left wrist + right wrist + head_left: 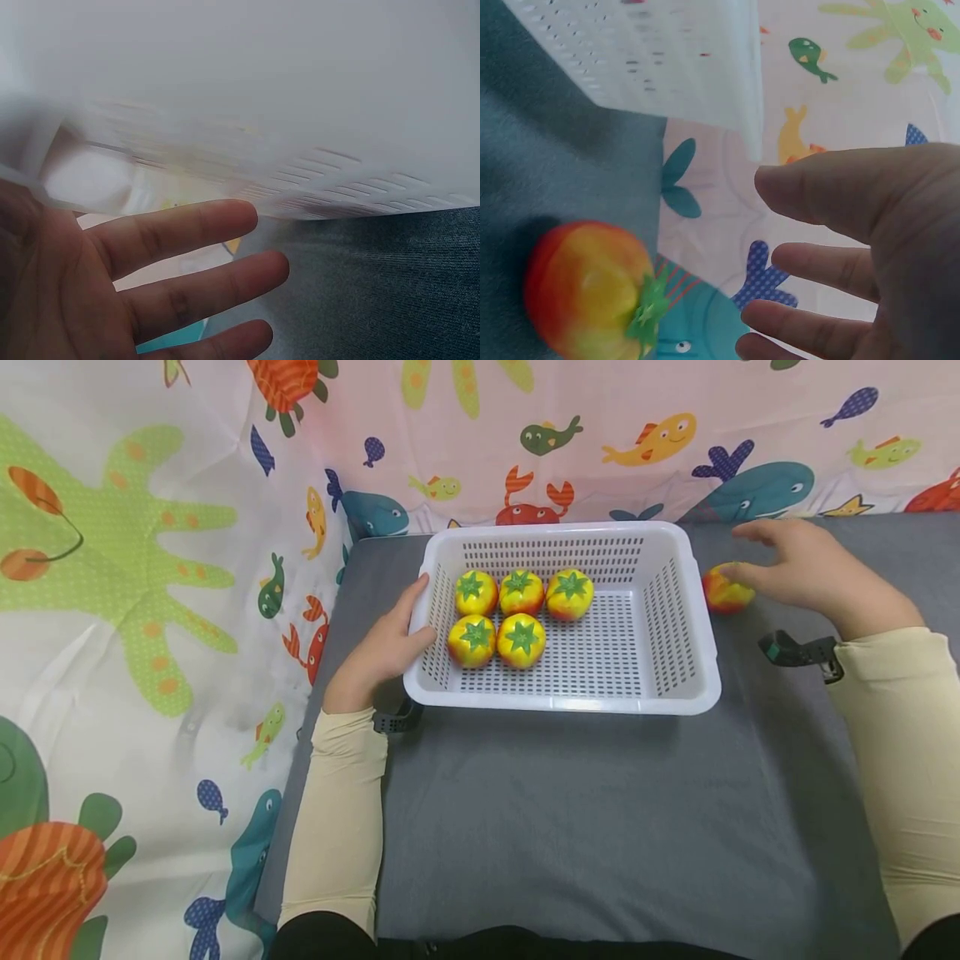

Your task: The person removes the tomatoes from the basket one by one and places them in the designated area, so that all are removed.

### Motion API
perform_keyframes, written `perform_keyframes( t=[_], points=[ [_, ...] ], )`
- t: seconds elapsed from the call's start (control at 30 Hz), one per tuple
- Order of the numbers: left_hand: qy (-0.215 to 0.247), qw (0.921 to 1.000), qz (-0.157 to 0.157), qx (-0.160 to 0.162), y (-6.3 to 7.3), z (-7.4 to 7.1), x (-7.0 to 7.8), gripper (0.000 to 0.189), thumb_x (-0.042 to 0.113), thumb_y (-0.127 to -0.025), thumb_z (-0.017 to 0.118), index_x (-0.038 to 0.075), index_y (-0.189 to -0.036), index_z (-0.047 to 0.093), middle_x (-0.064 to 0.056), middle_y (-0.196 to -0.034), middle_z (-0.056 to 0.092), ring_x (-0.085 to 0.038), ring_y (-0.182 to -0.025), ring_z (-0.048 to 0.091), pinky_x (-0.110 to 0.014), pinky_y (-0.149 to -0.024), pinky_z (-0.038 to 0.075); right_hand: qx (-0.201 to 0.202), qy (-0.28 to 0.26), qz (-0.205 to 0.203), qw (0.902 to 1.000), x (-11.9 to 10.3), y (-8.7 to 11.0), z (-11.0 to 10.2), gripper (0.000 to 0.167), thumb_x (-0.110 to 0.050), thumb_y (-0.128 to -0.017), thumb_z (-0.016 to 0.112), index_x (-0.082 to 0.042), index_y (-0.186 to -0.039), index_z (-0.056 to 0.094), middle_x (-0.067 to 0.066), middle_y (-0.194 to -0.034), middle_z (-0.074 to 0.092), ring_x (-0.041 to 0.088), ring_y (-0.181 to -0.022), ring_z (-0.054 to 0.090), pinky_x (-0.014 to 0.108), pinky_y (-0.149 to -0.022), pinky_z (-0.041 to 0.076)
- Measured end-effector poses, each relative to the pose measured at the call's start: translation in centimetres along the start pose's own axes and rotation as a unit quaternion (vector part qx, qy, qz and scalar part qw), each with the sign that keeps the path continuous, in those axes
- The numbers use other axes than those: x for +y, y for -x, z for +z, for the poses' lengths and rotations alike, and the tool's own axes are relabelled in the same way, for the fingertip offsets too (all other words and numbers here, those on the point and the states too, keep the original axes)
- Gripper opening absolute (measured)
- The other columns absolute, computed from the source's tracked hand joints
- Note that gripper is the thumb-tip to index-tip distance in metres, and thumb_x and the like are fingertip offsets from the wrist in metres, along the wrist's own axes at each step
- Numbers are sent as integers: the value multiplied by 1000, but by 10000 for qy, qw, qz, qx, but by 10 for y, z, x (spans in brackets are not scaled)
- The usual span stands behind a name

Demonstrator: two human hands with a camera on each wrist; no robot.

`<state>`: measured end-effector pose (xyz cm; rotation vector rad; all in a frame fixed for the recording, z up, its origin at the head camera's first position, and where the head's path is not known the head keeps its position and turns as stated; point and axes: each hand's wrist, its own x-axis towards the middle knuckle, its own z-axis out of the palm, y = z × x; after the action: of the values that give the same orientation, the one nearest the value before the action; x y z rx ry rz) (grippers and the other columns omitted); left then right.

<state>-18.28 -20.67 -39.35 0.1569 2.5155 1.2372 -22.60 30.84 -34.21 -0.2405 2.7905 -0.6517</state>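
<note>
My right hand (813,568) hangs over the one toy tomato (726,588) that lies outside the white perforated basket (678,635), on the grey cloth (570,827) just beside the basket's right wall. The hand is spread wide and holds nothing. From the head view the thumb side seems to brush the tomato's far flank, but the right wrist view shows the fingers (817,262) straight, with a gap between them and the tomato (592,289), so I cannot tell whether there is contact.

This tomato lies on its side, green star-shaped calyx (651,306) pointing towards my palm. It looks like a smooth, glossy plastic or foam piece, so I judge it light, fairly firm and a little slippery, apt to roll away on the cloth if nudged. The best hold, I think, is thumb and fingers across its round middle, not on the thin calyx.

My left hand (382,647) rests flat against the basket's left wall, fingers (187,229) relaxed and straight, thumb up near the rim. Five more toy tomatoes (517,606) sit calyx-up in two rows inside, towards my left hand.
</note>
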Motion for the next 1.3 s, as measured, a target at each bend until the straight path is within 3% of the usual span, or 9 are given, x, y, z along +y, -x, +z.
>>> perform_keyframes(
  t=[0.4, 0.8, 0.9, 1.03, 1.3],
  points=[
    [-35, 10000, -56, -15, -2, -4, 0, 89, 19, -98, 60, 37, -169, 9, -17, -152, 51, -37, -107, 74, -48, -77, 66, 288, -224, -177, 9992, -38, -4, -3, 77, -39, -102, 64, 3, -160, 35, 35, -164, 29, 58, -151, 22, 83, -111, 26],
    [-39, 10000, -21, -37, 0, -3, 3, 88, 19, -99, 59, 37, -170, 8, -19, -149, 53, -39, -107, 74, -49, -76, 66, 383, -377, -435, 9976, -73, -14, 7, 70, -32, -101, 65, 0, -158, 42, 33, -157, 42, 57, -143, 36, 78, -112, 33],
    [-45, 10000, -29, -38, 0, -3, 3, 88, 19, -100, 59, 37, -170, 8, -19, -149, 53, -38, -107, 74, -49, -77, 66, 416, -372, -494, 9972, -81, -15, 9, 68, -34, -101, 65, 0, -156, 45, 32, -153, 46, 56, -136, 42, 76, -108, 40],
    [-41, 10000, -9, -39, -1, -2, 2, 88, 20, -100, 59, 37, -170, 9, -19, -148, 53, -38, -107, 74, -48, -76, 66, 366, -369, -462, 9976, -90, -16, 13, 71, -37, -99, 66, -2, -158, 44, 31, -154, 46, 56, -133, 46, 76, -102, 45],
    [111, 9999, 55, -54, -1, -1, -1, 88, 20, -99, 60, 37, -169, 9, -18, -150, 52, -38, -107, 73, -49, -74, 66, 115, -301, -405, 9987, -102, -23, 27, 73, -38, -99, 66, -4, -159, 42, 31, -158, 41, 56, -136, 44, 75, -105, 44]
  ],
)
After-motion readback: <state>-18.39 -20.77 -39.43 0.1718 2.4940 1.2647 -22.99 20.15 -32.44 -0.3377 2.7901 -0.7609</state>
